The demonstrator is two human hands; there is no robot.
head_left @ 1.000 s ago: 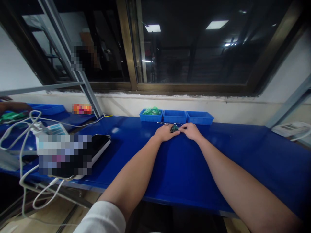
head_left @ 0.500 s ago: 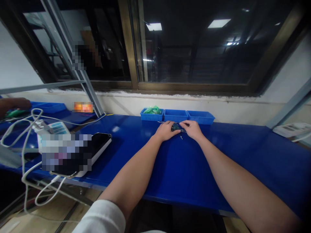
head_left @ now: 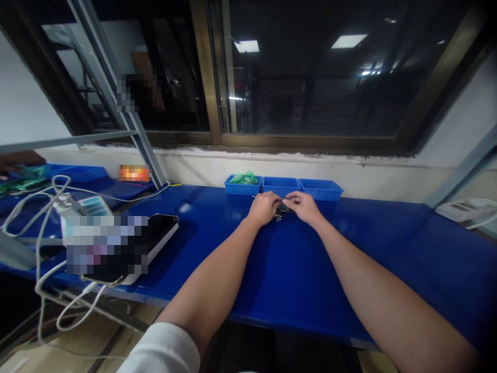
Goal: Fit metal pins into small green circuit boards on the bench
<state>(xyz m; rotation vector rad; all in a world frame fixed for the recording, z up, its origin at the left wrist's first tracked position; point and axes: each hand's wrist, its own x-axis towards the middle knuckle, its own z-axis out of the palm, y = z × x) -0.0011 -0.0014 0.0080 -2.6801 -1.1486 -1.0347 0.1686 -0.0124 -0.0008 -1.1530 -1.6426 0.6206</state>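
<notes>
Between my two hands, close to the blue bins, is a small dark bundle (head_left: 285,207) with thin silver-tipped rods poking out; its exact kind cannot be made out. My left hand (head_left: 265,207) curls over its left side with fingers closed. From the right, my right hand (head_left: 305,206) pinches at its upper edge, thumb and fingertips together. Whatever lies under the fingers is hidden. One thin rod end shows just beyond the left hand. Behind the hands, the left blue bin (head_left: 243,188) holds green plastic packets (head_left: 244,178).
Two more blue bins (head_left: 281,185) adjoin it along the wall. At left on the blue table (head_left: 310,280) lie a phone on a white block (head_left: 155,243) and looped white cables (head_left: 38,243). Another person's hand (head_left: 21,160) is at far left, by green packets. A metal post (head_left: 145,150) rises nearby.
My hands have drawn slightly closer together over the bundle, covering more of it. The rod that stuck out toward me is now beside several tips. The other person's hand now touches green plastic.
</notes>
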